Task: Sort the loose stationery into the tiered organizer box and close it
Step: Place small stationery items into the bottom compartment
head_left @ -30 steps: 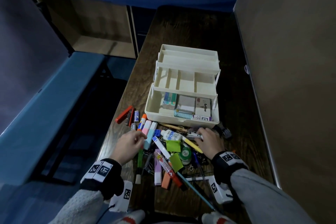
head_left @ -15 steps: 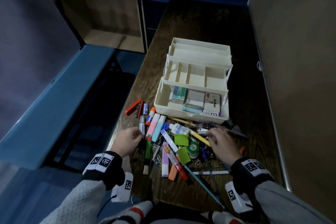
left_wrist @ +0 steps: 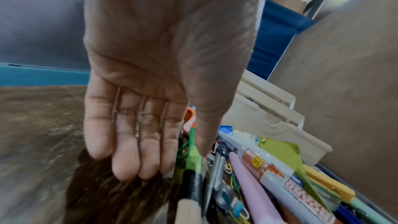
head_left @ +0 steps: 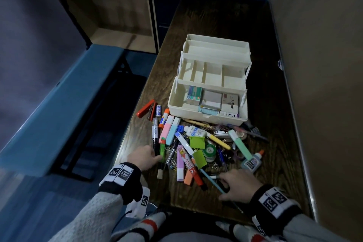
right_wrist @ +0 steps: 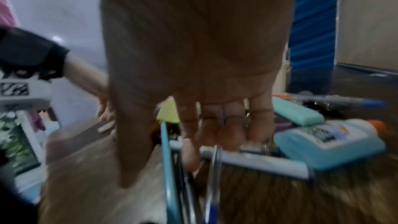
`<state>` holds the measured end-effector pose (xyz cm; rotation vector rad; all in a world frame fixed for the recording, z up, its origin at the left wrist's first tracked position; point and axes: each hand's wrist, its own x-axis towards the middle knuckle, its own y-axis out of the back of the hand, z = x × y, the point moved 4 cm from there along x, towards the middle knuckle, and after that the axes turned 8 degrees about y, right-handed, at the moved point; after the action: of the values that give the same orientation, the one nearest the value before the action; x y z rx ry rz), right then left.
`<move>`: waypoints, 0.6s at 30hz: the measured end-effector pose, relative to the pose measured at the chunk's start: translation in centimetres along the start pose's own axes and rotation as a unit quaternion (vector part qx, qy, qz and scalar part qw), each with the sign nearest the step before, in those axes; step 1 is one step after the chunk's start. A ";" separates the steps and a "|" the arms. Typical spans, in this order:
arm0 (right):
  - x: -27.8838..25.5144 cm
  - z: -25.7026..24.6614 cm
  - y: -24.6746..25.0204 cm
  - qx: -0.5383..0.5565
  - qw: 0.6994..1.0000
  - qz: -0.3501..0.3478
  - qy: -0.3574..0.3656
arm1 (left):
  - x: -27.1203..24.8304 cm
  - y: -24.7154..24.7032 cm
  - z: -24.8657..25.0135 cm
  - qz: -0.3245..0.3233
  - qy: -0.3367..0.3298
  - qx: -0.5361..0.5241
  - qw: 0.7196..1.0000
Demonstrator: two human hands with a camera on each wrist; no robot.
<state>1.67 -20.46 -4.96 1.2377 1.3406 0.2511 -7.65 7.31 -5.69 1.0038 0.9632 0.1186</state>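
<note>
The cream tiered organizer box (head_left: pixel 196 116) (left_wrist: pixel 269 120) stands open on the dark wooden table, its upper trays bare and small cartons (head_left: pixel 212 98) in the bottom tier. In front of it lies a pile of markers, highlighters, glue and clips. My left hand (head_left: pixel 146 158) (left_wrist: pixel 183 157) is at the pile's left edge, fingers straight, with a green marker (head_left: pixel 162 148) (left_wrist: pixel 194 152) lying between thumb and index finger. My right hand (head_left: pixel 233 182) (right_wrist: pixel 172 159) rests spread on a white pen (right_wrist: pixel 258 159) and a light blue pen (head_left: pixel 212 180) (right_wrist: pixel 167 151) at the near side; that view is blurred.
A red stapler (head_left: pixel 146 108) lies at the pile's far left near the table edge. A blue glue bottle (head_left: pixel 251 163) (right_wrist: pixel 329 140) sits just right of my right hand. A tan partition (head_left: pixel 324 104) walls the table's right side; a blue bench (head_left: pixel 59 104) runs along the left.
My right hand drew back from the box's front wall to the near side of the pile. My left hand shifted slightly right onto the green marker. The head view tilted.
</note>
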 end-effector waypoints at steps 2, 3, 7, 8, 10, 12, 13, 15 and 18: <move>-0.1 -0.3 -0.1 -0.005 1.000 0.017 -0.005 | 0.2 -0.1 0.4 0.012 0.013 0.011 1.000; -0.1 -0.4 0.0 -0.002 1.000 0.019 -0.006 | 0.3 -0.1 0.6 0.017 0.016 0.016 1.000; -0.4 -0.1 1.0 0.018 0.999 0.010 -0.033 | 0.1 0.0 1.4 0.039 0.023 0.049 0.998; -0.2 -0.3 1.8 0.024 0.999 0.028 -0.031 | 0.0 0.0 1.5 0.039 0.026 0.050 0.998; 0.6 -1.3 3.6 0.033 0.995 0.098 -0.007 | 0.0 -0.2 1.6 0.029 0.029 0.044 0.998; 2.4 -3.3 5.3 0.036 0.982 0.178 0.042 | 0.1 -0.3 1.7 0.027 0.032 0.040 0.998; 3.5 -4.5 6.1 0.030 0.976 0.207 0.069 | 0.0 -0.3 1.7 0.028 0.031 0.041 0.998; 5.9 -7.0 7.0 -0.005 0.968 0.225 0.114 | -0.1 -0.1 1.6 0.026 0.027 0.049 0.998; 9.5 -9.7 7.3 -0.087 0.965 0.194 0.153 | -0.5 0.9 1.0 0.045 0.025 0.051 0.997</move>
<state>0.24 -5.34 -2.51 1.3410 1.2909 0.8508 -6.92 6.92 -4.55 1.1431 0.9781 0.1724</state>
